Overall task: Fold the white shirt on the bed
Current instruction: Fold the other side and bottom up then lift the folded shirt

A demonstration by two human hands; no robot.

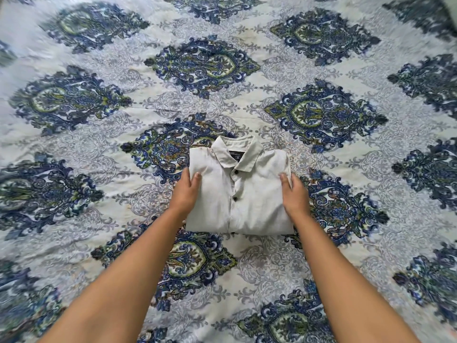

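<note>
Forearms reach to the folded white shirt lying mid-way up the bed. Left hand and right hand have fingers clamped on its side edges, thumbs on top. Lift unevenly and I reckon the layers slide apart.

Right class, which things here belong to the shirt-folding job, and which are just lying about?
In the job: white shirt, folded, collar showing; left hand and right hand, holding its sides.
Only background: patterned bedspread underneath.
</note>
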